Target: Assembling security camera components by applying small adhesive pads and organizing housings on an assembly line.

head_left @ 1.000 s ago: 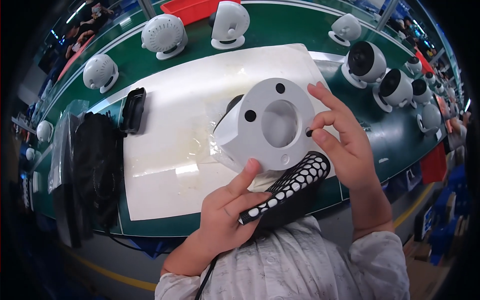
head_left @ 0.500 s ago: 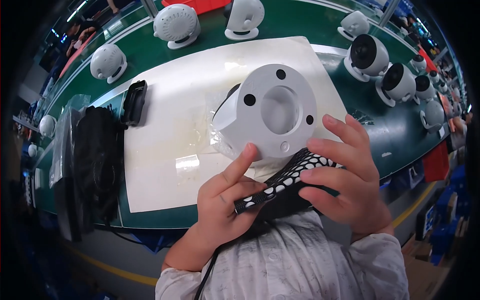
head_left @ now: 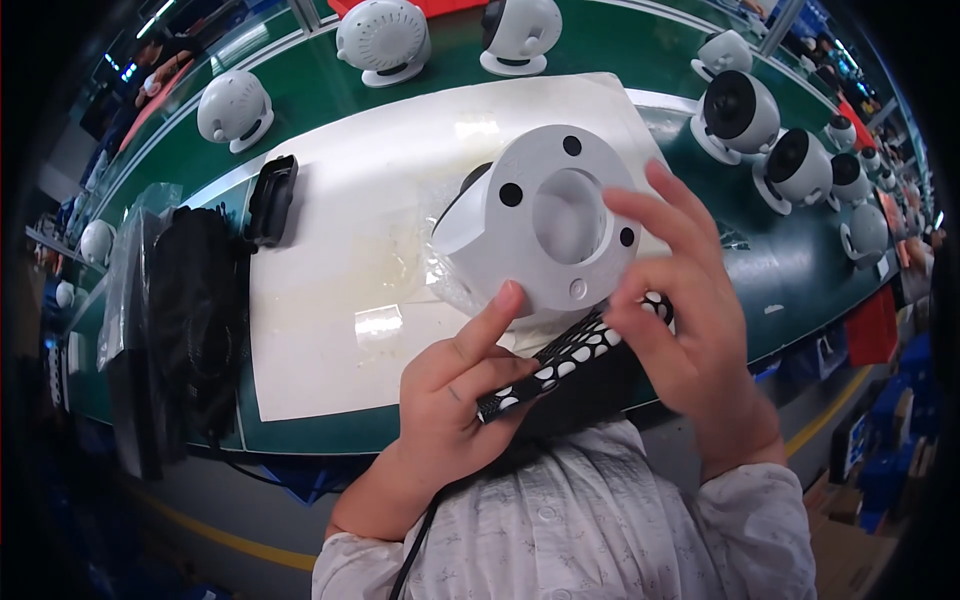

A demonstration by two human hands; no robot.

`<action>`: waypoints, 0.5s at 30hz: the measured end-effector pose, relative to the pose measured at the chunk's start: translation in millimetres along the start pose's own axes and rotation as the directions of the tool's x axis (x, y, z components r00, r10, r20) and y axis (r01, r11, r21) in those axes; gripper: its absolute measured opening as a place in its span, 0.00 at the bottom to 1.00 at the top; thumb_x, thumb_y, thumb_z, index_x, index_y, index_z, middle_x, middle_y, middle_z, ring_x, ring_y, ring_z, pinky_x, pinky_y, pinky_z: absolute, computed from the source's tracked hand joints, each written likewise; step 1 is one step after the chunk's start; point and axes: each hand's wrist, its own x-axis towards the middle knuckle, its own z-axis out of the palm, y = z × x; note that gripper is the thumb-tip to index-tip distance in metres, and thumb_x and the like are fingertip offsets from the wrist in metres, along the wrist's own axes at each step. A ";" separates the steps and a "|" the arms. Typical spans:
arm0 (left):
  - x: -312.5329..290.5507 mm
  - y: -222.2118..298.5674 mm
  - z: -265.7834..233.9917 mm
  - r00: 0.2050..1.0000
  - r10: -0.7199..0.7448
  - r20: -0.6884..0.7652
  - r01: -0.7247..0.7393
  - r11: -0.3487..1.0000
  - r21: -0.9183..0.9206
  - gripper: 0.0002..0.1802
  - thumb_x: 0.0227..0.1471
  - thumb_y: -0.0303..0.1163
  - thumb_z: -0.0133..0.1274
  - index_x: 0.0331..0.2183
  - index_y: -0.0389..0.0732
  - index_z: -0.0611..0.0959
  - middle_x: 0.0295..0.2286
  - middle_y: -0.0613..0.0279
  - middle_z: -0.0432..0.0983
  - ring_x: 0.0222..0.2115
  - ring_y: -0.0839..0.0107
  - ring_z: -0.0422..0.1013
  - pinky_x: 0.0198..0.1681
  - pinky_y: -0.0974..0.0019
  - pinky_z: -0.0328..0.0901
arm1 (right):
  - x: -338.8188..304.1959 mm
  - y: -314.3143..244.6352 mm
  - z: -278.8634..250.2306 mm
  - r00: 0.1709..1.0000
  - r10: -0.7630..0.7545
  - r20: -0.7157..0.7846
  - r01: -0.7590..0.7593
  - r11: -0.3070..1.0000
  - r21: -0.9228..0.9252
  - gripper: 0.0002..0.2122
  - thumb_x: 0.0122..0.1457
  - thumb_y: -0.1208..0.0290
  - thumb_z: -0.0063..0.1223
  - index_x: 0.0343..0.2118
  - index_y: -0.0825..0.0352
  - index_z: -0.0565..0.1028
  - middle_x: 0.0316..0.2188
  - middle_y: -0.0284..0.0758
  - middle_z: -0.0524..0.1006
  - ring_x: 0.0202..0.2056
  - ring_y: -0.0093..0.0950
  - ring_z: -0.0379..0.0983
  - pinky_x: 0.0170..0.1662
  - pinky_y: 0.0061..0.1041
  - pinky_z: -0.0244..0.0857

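Observation:
In front of me a white round-bodied device lies with its ring-shaped base (head_left: 530,250) facing up, on a piece of clear plastic wrap (head_left: 450,275). Three black round pads (head_left: 571,146) sit on the base, and a small bare round recess (head_left: 577,289) shows near its close edge. My left hand (head_left: 455,400) grips a black sheet with rows of white round spots (head_left: 575,360), its forefinger stretched up against the base's rim. At the sheet's upper right end, the thumb and forefinger of my right hand (head_left: 685,310) pinch together; what is between them is hidden. Its other fingers reach over the base.
A white board (head_left: 320,340) covers the middle of the green table (head_left: 330,437). Left on it stands a black tray-like part (head_left: 270,200), beside black and clear bags (head_left: 195,320). More white devices (head_left: 383,40) line the back and right, and a red bin (head_left: 872,325) hangs at right.
My right hand has gone from spread fingers to a pinch at the sheet's end, its upper fingers now over the base. The left hand keeps its grip. The view has shifted slightly.

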 end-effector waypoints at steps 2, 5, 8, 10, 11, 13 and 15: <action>0.8 -0.2 1.2 0.999 -0.027 0.047 0.026 0.999 0.022 0.12 0.27 0.17 0.59 0.23 0.33 0.76 0.46 0.39 0.59 0.25 0.70 0.72 0.31 0.73 0.65 | 2.7 1.7 3.9 1.000 0.023 0.021 -0.024 0.999 0.027 0.05 0.48 0.72 0.49 0.23 0.66 0.67 0.48 0.45 0.62 0.55 0.45 0.47 0.54 0.37 0.42; -0.9 -5.0 5.8 0.998 -0.002 -0.059 0.001 1.000 -0.010 0.13 0.22 0.20 0.56 0.22 0.37 0.77 0.44 0.50 0.65 0.20 0.71 0.67 0.24 0.74 0.62 | 5.9 -2.7 6.7 0.995 0.085 0.045 -0.087 0.996 0.032 0.04 0.45 0.77 0.51 0.24 0.65 0.69 0.51 0.42 0.59 0.56 0.41 0.45 0.52 0.33 0.43; -0.7 -6.6 6.3 0.997 0.014 -0.075 -0.017 0.999 -0.038 0.13 0.22 0.20 0.55 0.22 0.37 0.77 0.44 0.50 0.65 0.19 0.71 0.67 0.24 0.74 0.61 | 5.1 -1.9 6.0 0.989 0.124 0.078 -0.129 0.990 0.056 0.03 0.46 0.77 0.50 0.24 0.64 0.69 0.52 0.43 0.56 0.57 0.41 0.43 0.53 0.32 0.42; 0.0 -5.2 4.7 0.998 0.024 -0.064 -0.025 1.000 -0.008 0.13 0.22 0.20 0.55 0.22 0.37 0.77 0.44 0.50 0.65 0.19 0.71 0.67 0.23 0.74 0.61 | 4.4 -2.2 6.1 0.988 0.128 0.091 -0.136 0.986 0.092 0.03 0.46 0.77 0.50 0.25 0.65 0.69 0.53 0.44 0.56 0.57 0.42 0.43 0.53 0.32 0.42; 0.3 -5.3 4.6 0.998 0.024 -0.065 -0.024 1.000 -0.009 0.13 0.22 0.20 0.55 0.22 0.37 0.77 0.44 0.50 0.65 0.19 0.71 0.67 0.23 0.74 0.61 | 4.6 -1.0 6.1 0.987 0.128 0.092 -0.137 0.986 0.091 0.03 0.46 0.77 0.50 0.25 0.65 0.69 0.53 0.44 0.56 0.57 0.42 0.43 0.53 0.32 0.42; 0.8 -5.4 4.4 0.997 0.041 -0.064 -0.041 0.999 -0.005 0.13 0.22 0.20 0.55 0.22 0.37 0.77 0.44 0.50 0.65 0.19 0.71 0.67 0.23 0.74 0.61 | 5.2 1.7 6.1 0.989 0.127 0.078 -0.137 0.981 0.136 0.03 0.47 0.77 0.50 0.25 0.65 0.69 0.53 0.44 0.56 0.57 0.42 0.43 0.53 0.32 0.42; 0.3 -5.2 4.4 0.998 0.033 -0.061 -0.034 0.999 -0.010 0.13 0.22 0.20 0.55 0.21 0.37 0.77 0.44 0.50 0.65 0.19 0.71 0.67 0.23 0.74 0.61 | 5.3 1.4 6.4 0.989 0.125 0.075 -0.135 0.982 0.135 0.03 0.47 0.77 0.50 0.25 0.65 0.69 0.53 0.45 0.56 0.57 0.41 0.43 0.53 0.33 0.42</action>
